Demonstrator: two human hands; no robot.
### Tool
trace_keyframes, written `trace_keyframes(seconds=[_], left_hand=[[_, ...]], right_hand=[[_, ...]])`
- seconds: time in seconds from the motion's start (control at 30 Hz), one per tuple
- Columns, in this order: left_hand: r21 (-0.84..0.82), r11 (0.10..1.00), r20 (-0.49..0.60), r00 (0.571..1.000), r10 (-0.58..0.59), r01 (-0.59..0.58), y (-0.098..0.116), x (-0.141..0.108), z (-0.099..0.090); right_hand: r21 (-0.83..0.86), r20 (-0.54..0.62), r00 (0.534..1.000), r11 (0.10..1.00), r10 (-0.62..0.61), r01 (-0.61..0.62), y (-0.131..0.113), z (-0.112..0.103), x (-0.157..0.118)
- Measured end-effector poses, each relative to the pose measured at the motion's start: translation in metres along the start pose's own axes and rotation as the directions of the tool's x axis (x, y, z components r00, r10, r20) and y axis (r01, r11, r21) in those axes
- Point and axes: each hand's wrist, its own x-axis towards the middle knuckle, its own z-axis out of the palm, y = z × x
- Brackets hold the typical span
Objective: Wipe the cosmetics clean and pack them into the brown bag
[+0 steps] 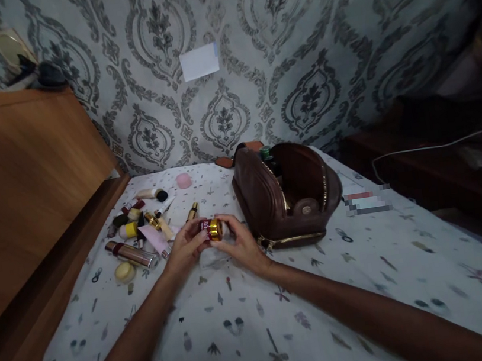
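Observation:
Between my two hands, above the patterned cloth, is a small red jar with a gold lid (214, 230). My left hand (187, 245) grips its red side, thumb toward me. On its gold end, my right hand (241, 241) has its fingers closed around the lid. Just right of my hands stands a brown leather bag (261, 195), unzipped wide. A green-capped bottle (266, 154) and a round brown item (306, 207) show inside it. A gold tube (192, 211) lies just behind my left hand.
Left of my hands lie several cosmetics: a pink tube (154, 240), a long bronze bottle (131, 254), a round yellow-lidded jar (125, 272) and a foundation tube (149, 194). A pink round item (183, 181) sits farther back. A wooden cabinet (31, 192) borders the left; the wallpapered wall (223, 117) rises behind.

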Motion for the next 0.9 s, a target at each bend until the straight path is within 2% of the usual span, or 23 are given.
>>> trace_keyframes(seconds=[0.1, 0.17, 0.23, 0.27, 0.33, 0.4, 0.43, 0.57, 0.7, 0.8, 0.9], left_hand=[[0.132, 0.990, 0.048, 0.998, 0.044, -0.050, -0.006, 0.002, -0.007], [0.258, 0.962, 0.068, 0.995, 0.071, -0.086, -0.010, 0.002, -0.009], [0.434, 0.892, 0.088, 0.991, 0.097, -0.126, -0.016, 0.001, -0.010], [0.552, 0.817, 0.118, 0.986, 0.120, -0.165, -0.018, -0.001, -0.009], [0.754, 0.600, 0.210, 0.963, 0.167, -0.269, -0.022, -0.005, -0.008], [0.840, 0.421, 0.288, 0.939, 0.190, -0.343, -0.024, -0.007, -0.006], [0.854, 0.380, 0.304, 0.933, 0.192, -0.356, -0.024, -0.008, -0.006], [0.876, 0.350, 0.267, 0.937, 0.224, -0.333, -0.015, -0.009, -0.009], [0.880, 0.342, 0.217, 0.919, 0.329, -0.330, 0.004, -0.011, -0.008], [0.812, 0.411, 0.253, 0.885, 0.391, -0.414, 0.011, -0.017, -0.003], [0.747, 0.498, 0.270, 0.886, 0.377, -0.439, 0.004, -0.022, 0.002]], right_hand=[[0.269, 0.000, 0.979, 0.943, 0.202, -0.194, -0.007, 0.003, 0.001], [0.460, -0.005, 0.941, 0.836, 0.339, -0.299, -0.012, 0.004, 0.002], [0.592, 0.014, 0.905, 0.726, 0.425, -0.350, -0.016, 0.002, 0.003], [0.634, 0.031, 0.893, 0.682, 0.448, -0.364, -0.017, 0.000, 0.003], [0.686, 0.061, 0.881, 0.621, 0.469, -0.378, -0.020, -0.004, 0.001], [0.701, 0.082, 0.876, 0.598, 0.475, -0.390, -0.021, -0.008, -0.002], [0.699, 0.082, 0.877, 0.600, 0.474, -0.390, -0.022, -0.010, -0.004], [0.660, 0.031, 0.895, 0.663, 0.445, -0.353, -0.020, -0.013, -0.012], [0.575, -0.017, 0.908, 0.747, 0.419, -0.333, -0.015, -0.012, -0.018], [0.501, -0.005, 0.917, 0.795, 0.399, -0.343, -0.014, -0.012, -0.022], [0.418, 0.021, 0.935, 0.846, 0.354, -0.330, -0.015, -0.011, -0.025]])
